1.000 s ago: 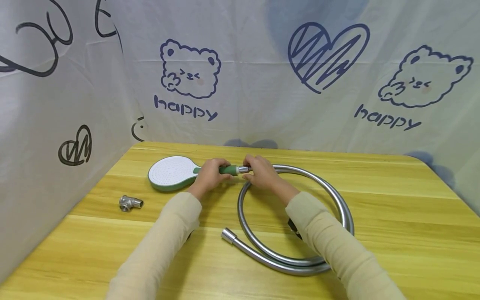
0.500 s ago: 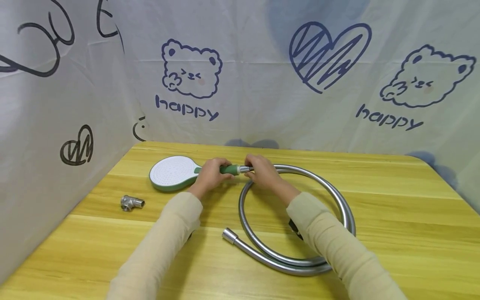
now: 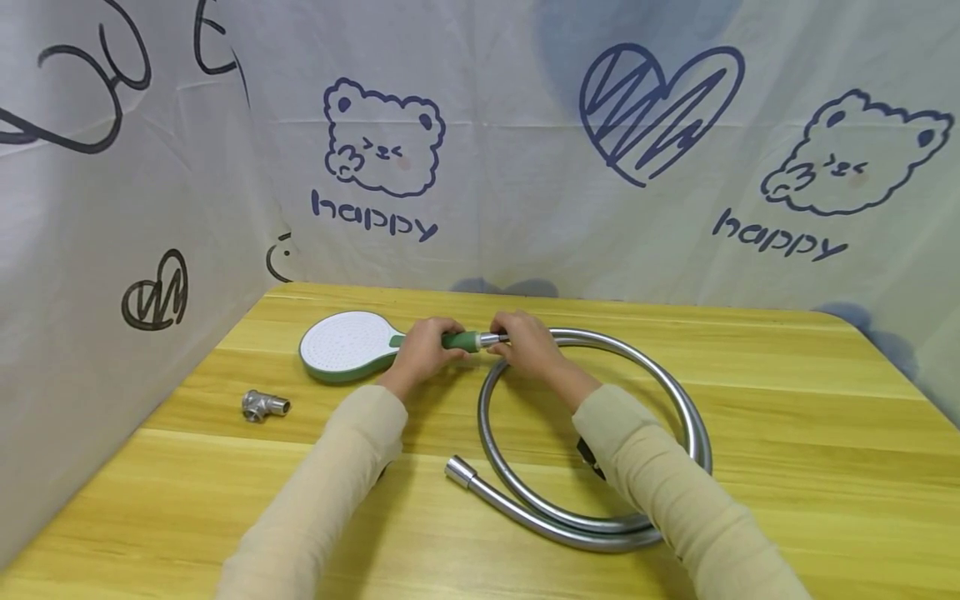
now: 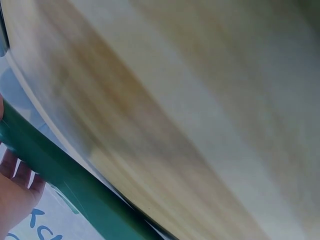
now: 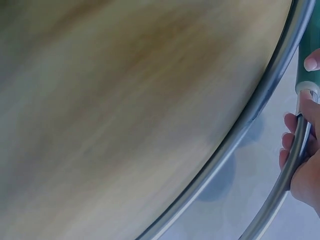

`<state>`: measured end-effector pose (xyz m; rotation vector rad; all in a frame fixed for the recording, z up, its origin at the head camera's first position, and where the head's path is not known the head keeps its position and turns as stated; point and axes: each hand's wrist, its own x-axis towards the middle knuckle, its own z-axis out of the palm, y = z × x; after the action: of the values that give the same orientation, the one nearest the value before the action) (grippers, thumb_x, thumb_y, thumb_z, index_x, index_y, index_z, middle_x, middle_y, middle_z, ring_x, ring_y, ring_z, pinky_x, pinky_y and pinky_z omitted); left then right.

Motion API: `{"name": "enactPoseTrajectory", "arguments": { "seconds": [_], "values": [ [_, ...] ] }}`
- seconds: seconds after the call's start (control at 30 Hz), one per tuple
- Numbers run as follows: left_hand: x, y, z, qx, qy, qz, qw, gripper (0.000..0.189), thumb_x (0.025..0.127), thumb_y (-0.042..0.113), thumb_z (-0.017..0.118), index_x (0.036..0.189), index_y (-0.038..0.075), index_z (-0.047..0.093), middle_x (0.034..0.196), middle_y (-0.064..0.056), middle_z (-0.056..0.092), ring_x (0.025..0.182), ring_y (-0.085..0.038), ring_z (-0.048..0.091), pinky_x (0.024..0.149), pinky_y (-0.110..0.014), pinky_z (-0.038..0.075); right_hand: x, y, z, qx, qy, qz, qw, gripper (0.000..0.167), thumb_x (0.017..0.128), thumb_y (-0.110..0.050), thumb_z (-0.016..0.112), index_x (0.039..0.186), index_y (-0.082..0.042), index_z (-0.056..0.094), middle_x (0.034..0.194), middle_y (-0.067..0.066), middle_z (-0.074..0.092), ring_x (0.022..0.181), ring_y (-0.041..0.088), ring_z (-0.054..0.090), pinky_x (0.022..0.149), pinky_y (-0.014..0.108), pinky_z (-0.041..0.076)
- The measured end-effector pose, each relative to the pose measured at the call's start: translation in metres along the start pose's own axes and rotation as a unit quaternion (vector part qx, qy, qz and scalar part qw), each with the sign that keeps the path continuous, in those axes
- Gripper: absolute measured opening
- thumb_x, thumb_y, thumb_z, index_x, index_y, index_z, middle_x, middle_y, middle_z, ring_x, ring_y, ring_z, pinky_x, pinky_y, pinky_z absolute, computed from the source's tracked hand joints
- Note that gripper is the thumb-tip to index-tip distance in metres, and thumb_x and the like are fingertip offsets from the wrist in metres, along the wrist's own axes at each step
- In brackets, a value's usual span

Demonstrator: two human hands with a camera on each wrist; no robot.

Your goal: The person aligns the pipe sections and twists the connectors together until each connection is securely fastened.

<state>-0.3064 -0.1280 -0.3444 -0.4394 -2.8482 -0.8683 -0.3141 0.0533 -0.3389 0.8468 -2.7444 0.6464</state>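
Observation:
A shower head with a white face and green back lies face up at the left of the table. My left hand grips its green handle. At the handle's end, a chrome connector meets the pale collar. My right hand pinches that connector and the end of the silver shower hose, fingers curled round it in the right wrist view. The rest of the hose lies coiled under my right forearm. Its other chrome end points left, lying loose on the table.
A small metal tee-shaped valve fitting lies on the left side of the wooden table. White cloth walls with drawn bears and hearts stand behind and to the left.
The hands keep their hold on the handle and the connector, with barely any shift in the fingers. The whole view has slid very slightly to the right.

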Motion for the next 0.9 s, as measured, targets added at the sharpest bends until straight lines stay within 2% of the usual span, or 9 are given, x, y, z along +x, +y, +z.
{"name": "enactPoseTrajectory", "arguments": {
  "seconds": [0.33, 0.9],
  "values": [
    [0.0006, -0.0006, 0.0013, 0.008, 0.002, 0.005, 0.9999, 0.033, 0.079, 0.017, 0.074, 0.108, 0.004, 0.067, 0.107, -0.012, 0.068, 0.09, -0.024, 0.061, 0.077, -0.037, 0.051, 0.0007, -0.0001, 0.0004, -0.009, -0.003, 0.003, 1.0, 0.021, 0.085, -0.019, 0.067, 0.097, -0.003, 0.064, 0.094, 0.011, 0.066, 0.085, 0.024, 0.058, 0.074, 0.037, 0.05],
    [0.0003, 0.0013, 0.0005, 0.003, 0.0, -0.001, 1.0, 0.033, 0.079, 0.017, 0.074, 0.109, 0.004, 0.066, 0.107, -0.013, 0.068, 0.089, -0.025, 0.062, 0.077, -0.037, 0.051, 0.0032, 0.0008, 0.0033, -0.046, 0.0, -0.016, 0.9988, 0.023, 0.089, -0.025, 0.06, 0.091, -0.004, 0.068, 0.086, 0.008, 0.068, 0.081, 0.024, 0.057, 0.071, 0.036, 0.048]
  ]
}}
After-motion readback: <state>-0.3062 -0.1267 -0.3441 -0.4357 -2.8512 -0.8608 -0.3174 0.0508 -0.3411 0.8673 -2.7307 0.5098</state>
